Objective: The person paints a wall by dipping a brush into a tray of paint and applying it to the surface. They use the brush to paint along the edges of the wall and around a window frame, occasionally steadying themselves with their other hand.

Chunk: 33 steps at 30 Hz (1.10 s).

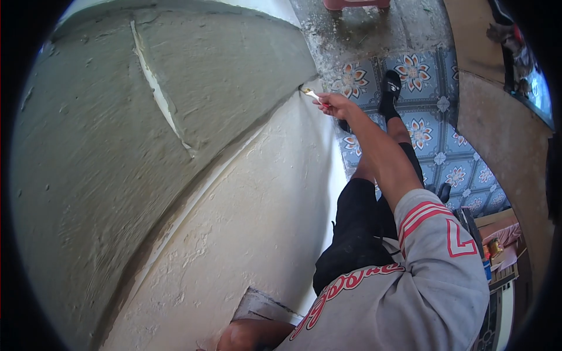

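Observation:
My right hand (335, 105) is closed around a small paintbrush (313, 95) with a pale ferrule and a bit of red at the handle. The brush tip touches, or is very close to, the lower edge of the grey plastered area (234, 76), where it meets the off-white wall (252, 193). A long narrow pale strip (153, 85) shows through the grey plaster. Part of my left arm (252, 334) appears at the bottom edge, against the wall. My left hand is out of sight.
Blue patterned floor tiles (430, 105) lie below, with my shoe (391, 86) on them. A reddish plastic stool (356, 4) stands at the top on stained concrete. Brown panels (497, 117) line the right side. Shelving with assorted items (496, 248) sits at lower right.

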### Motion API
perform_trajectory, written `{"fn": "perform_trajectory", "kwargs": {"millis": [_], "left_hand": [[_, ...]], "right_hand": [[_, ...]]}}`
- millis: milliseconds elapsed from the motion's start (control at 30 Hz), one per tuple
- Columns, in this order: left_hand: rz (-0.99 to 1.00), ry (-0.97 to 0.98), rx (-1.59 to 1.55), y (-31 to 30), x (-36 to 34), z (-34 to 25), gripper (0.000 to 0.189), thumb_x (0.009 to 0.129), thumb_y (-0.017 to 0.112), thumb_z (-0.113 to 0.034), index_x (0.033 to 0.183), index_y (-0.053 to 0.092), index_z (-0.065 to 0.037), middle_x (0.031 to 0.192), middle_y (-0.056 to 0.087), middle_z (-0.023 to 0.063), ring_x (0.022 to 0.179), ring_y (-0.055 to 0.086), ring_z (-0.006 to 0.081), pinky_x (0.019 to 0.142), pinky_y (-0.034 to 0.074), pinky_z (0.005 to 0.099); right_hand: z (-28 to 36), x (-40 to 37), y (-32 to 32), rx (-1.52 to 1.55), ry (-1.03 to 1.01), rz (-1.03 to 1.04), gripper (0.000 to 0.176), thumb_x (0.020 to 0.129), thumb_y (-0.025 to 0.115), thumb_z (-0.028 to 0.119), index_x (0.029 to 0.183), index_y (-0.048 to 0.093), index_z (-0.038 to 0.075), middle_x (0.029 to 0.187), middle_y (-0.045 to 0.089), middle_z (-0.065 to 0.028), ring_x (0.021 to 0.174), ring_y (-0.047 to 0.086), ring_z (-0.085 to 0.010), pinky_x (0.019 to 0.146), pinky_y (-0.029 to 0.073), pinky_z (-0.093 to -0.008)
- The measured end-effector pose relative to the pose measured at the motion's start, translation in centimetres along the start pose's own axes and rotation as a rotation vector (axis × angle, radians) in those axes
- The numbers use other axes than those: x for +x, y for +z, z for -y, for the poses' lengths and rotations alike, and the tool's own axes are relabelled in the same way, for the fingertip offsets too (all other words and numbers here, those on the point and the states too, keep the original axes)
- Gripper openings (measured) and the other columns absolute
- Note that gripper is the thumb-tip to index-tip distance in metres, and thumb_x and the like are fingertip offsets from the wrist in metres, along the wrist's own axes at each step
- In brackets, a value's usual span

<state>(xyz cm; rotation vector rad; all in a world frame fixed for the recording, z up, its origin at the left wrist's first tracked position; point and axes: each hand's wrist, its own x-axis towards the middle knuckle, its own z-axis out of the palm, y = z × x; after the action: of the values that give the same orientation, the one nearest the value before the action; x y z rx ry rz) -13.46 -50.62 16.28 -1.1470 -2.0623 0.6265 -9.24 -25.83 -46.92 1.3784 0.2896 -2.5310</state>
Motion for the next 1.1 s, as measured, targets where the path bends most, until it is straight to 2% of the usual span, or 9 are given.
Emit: {"fn": "perform_trajectory", "kwargs": {"millis": [100,167,400,600,667,733,800,900,1100], "left_hand": [[0.010,-0.014,0.005,0.0,-0.2,0.0,0.053,0.097,0.050,-0.046,0.129,0.036,-0.005,0.141,0.034,0.0215,0.136,0.036,0.0343,0.110,0.012,0.0611],[0.019,-0.008,0.011,0.0,-0.1,0.0,0.055,0.097,0.050,-0.047,0.130,0.035,-0.005,0.142,0.033,0.0219,0.136,0.035,0.0345,0.110,0.013,0.0610],[0.066,0.046,0.036,0.1,0.0,0.1,0.060,0.097,0.049,-0.048,0.134,0.032,-0.005,0.144,0.029,0.0233,0.138,0.033,0.0353,0.110,0.016,0.0607],[0.079,0.021,0.039,-0.1,-0.4,0.2,0.064,0.097,0.049,-0.049,0.138,0.028,-0.004,0.147,0.026,0.0245,0.140,0.031,0.0359,0.110,0.019,0.0604],[0.080,0.011,0.042,-0.1,-0.4,0.2,0.066,0.097,0.049,-0.050,0.139,0.027,-0.004,0.148,0.025,0.0250,0.140,0.030,0.0361,0.110,0.020,0.0603],[0.086,0.005,0.051,-0.2,-0.5,0.0,0.068,0.097,0.049,-0.050,0.140,0.026,-0.004,0.148,0.024,0.0254,0.141,0.029,0.0363,0.110,0.020,0.0603],[0.099,0.012,0.055,-0.5,-0.5,-0.1,0.069,0.096,0.049,-0.051,0.141,0.025,-0.004,0.149,0.023,0.0258,0.141,0.028,0.0365,0.110,0.021,0.0602],[0.100,0.035,0.065,-0.5,-0.1,0.0,0.071,0.096,0.049,-0.051,0.143,0.024,-0.003,0.150,0.021,0.0264,0.142,0.027,0.0369,0.110,0.023,0.0600],[0.117,0.058,0.064,-0.5,0.0,0.1,0.076,0.096,0.049,-0.052,0.146,0.021,-0.003,0.153,0.018,0.0276,0.144,0.025,0.0375,0.110,0.025,0.0598]], "right_hand": [[-1.3,-1.6,-1.8,0.041,0.014,0.006,0.043,0.096,0.047,0.004,0.139,0.047,0.007,0.112,0.065,-0.0097,0.081,0.066,-0.0152,0.066,0.058,-0.0247],[-1.8,-1.7,-1.8,0.067,0.039,-0.149,0.042,0.096,0.047,0.004,0.139,0.048,0.007,0.110,0.066,-0.0093,0.081,0.067,-0.0156,0.065,0.057,-0.0249],[-0.9,1.3,2.1,0.136,0.006,-0.216,0.032,0.098,0.046,0.006,0.129,0.052,0.005,0.104,0.066,-0.0075,0.070,0.059,-0.0119,0.061,0.053,-0.0249],[0.2,-2.9,2.0,0.158,0.007,0.025,0.033,0.096,0.047,0.004,0.129,0.052,0.003,0.103,0.067,-0.0060,0.060,0.049,-0.0062,0.055,0.047,-0.0213],[0.0,-4.6,0.2,0.180,0.042,0.234,0.036,0.097,0.046,0.005,0.133,0.051,0.005,0.103,0.067,-0.0042,0.060,0.047,-0.0042,0.054,0.045,-0.0199],[-0.3,-4.6,-0.4,0.198,0.049,0.232,0.039,0.098,0.045,0.006,0.137,0.049,0.006,0.102,0.067,-0.0044,0.061,0.048,-0.0051,0.054,0.045,-0.0204],[-1.0,-3.8,-0.2,0.193,-0.009,-0.044,0.037,0.098,0.045,0.007,0.135,0.050,0.006,0.099,0.067,-0.0045,0.060,0.049,-0.0059,0.054,0.046,-0.0211],[-0.7,-2.6,1.4,0.150,0.013,-0.104,0.038,0.099,0.045,0.007,0.137,0.047,0.006,0.100,0.067,-0.0034,0.059,0.046,-0.0040,0.050,0.043,-0.0194],[0.6,-3.8,3.2,0.134,-0.016,0.001,0.039,0.098,0.047,0.007,0.137,0.048,0.004,0.101,0.067,-0.0043,0.061,0.048,-0.0044,0.053,0.045,-0.0208]]}}
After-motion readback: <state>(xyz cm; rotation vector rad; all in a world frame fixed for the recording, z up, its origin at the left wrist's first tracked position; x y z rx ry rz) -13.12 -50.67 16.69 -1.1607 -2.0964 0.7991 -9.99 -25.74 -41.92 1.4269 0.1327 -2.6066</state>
